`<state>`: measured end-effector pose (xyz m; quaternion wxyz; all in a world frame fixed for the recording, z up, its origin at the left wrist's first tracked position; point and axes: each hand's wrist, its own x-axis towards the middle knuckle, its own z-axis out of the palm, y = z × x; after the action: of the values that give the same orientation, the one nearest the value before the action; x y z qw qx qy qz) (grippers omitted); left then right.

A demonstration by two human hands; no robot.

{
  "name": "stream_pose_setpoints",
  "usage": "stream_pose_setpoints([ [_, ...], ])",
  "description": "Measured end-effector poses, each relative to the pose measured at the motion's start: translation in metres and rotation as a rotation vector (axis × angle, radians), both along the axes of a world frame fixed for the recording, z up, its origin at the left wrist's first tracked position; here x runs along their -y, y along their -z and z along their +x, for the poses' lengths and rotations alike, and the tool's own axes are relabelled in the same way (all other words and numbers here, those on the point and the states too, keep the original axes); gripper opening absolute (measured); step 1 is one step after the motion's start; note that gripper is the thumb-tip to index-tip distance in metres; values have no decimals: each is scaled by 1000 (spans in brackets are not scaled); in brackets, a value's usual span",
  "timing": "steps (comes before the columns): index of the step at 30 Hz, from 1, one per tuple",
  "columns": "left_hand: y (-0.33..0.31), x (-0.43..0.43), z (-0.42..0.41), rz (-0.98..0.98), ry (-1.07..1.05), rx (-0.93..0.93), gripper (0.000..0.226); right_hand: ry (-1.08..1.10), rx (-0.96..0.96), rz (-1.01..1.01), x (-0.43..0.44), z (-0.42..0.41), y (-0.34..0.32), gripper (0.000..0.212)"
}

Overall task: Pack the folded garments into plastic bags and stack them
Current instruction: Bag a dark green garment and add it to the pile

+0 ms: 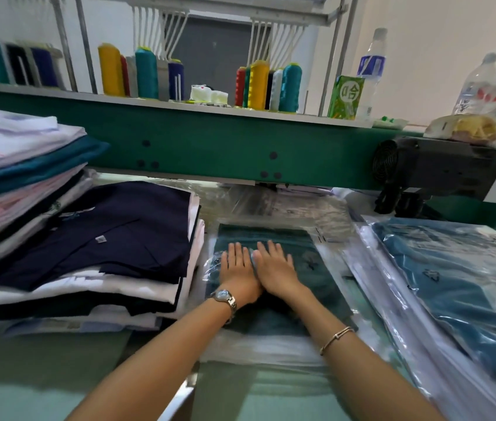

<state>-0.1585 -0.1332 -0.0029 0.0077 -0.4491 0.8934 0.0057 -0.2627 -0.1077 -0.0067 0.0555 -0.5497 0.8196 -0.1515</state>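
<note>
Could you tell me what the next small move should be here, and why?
Probably slide both palms outward to press air from the plastic bag before it joins the bagged stack at right. The left hand and right hand lie flat, side by side, on the dark green garment inside, and the film is crinkled at its left edge.

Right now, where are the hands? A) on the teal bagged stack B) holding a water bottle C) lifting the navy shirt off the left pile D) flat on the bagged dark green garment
D: left hand and right hand lie flat, fingers straight, side by side on the bagged dark green garment.
</note>
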Motion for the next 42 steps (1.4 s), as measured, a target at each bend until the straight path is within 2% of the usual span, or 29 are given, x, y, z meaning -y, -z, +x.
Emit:
stream_pose_setpoints([
  [2,4,-15,14,-9,45,74,80,-98,103,-49,-8,22,4,54],
  [6,5,-37,42,21,134,60,72,-214,193,-48,-33,39,11,57],
  [9,6,-48,58,73,176,-32,65,-195,120,19,-54,35,16,60],
  [12,16,-53,77,-1,195,-85,61,-137,-23,123,-77,23,21,60],
  [20,19,-54,104,-34,147,-174,60,113,-127,195,-140,-2,7,58],
  [23,17,-67,97,-141,104,-161,53,238,-137,157,-163,-5,1,56],
  [25,17,-81,86,-217,146,-221,47,313,-115,79,-176,-8,-4,52],
  [29,13,-126,60,-303,411,-503,43,423,-99,-242,-196,-11,-13,37],
  [32,11,-157,39,-425,676,-565,37,471,-95,-376,-204,-13,-21,32],
  [35,13,-173,22,-505,782,-538,36,501,-42,-389,-209,-14,-24,31],
  [39,9,-185,8,-516,758,-550,32,515,-9,-355,-215,-14,-22,28],
  [42,8,-187,0,-521,745,-627,20,531,10,-286,-221,-18,-23,22],
])
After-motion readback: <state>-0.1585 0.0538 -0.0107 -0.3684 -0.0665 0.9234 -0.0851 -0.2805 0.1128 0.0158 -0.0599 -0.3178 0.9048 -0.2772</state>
